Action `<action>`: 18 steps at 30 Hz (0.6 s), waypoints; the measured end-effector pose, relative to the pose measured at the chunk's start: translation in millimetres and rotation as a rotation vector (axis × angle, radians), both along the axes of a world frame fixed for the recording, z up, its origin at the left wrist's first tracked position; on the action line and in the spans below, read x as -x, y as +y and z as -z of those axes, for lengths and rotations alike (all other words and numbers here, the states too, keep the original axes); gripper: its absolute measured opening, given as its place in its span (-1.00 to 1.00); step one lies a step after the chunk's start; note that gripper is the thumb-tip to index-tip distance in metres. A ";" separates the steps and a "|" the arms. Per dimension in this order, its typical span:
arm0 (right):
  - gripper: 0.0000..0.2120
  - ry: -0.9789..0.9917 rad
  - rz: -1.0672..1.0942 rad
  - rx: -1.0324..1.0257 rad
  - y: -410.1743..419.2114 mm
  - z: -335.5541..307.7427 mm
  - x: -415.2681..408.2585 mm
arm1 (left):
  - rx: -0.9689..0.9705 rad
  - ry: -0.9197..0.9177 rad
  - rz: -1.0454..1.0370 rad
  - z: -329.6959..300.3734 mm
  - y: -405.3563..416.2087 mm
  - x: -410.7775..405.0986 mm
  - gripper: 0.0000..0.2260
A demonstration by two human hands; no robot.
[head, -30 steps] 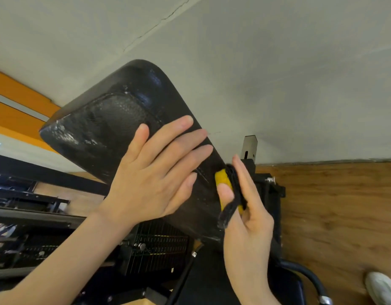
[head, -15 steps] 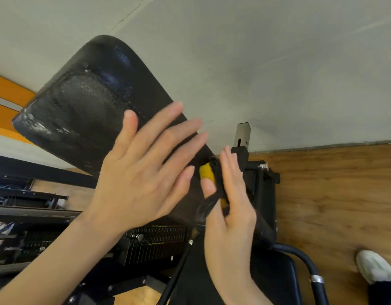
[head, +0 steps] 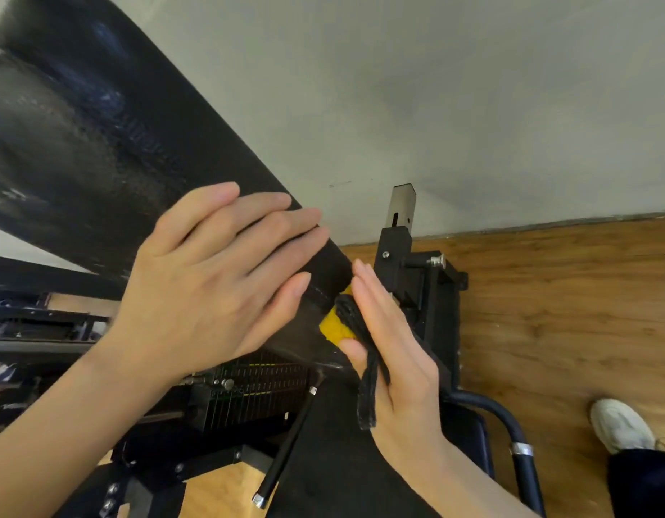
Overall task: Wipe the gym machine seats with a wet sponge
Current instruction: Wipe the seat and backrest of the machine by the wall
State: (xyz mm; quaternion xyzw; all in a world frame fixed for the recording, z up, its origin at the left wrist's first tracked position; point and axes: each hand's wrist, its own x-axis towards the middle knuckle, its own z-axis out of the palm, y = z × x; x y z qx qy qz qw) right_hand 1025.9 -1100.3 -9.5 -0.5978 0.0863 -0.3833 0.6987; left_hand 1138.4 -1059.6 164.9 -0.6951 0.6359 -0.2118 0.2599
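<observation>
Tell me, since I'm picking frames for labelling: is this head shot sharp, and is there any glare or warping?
Head view: the pad is smeared by blur at the upper left, with pale wet sheen but no hard glare; both hands, left and right, and the sponge are fairly sharp; wide-angle warping bends the wall-floor line; lighting is soft and even.

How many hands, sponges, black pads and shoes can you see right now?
Hands: 2, the left hand and the right hand
Yellow sponge: 1
Black pad: 1
White shoe: 1
Total: 5
</observation>
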 end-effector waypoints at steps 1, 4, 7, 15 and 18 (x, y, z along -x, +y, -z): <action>-0.51 -0.027 -0.004 0.007 -5.0 -4.6 -5.6 | 0.002 0.002 -0.012 0.4 -0.3 1.4 -0.66; -0.50 -0.050 -0.042 0.109 -13.3 -1.7 -11.6 | 0.000 0.012 -0.063 1.8 -0.8 6.5 -0.67; -0.45 -0.026 -0.108 0.203 -21.6 11.1 -6.8 | 0.010 0.002 -0.117 4.1 -2.0 13.1 -0.68; -0.50 -0.038 -0.126 0.383 -32.8 17.7 -10.0 | 0.034 -0.034 -0.144 19.8 4.0 20.4 -0.67; -0.50 -0.067 -0.098 0.400 -31.9 20.4 -13.9 | 0.074 -0.054 -0.109 29.1 8.5 13.3 -0.68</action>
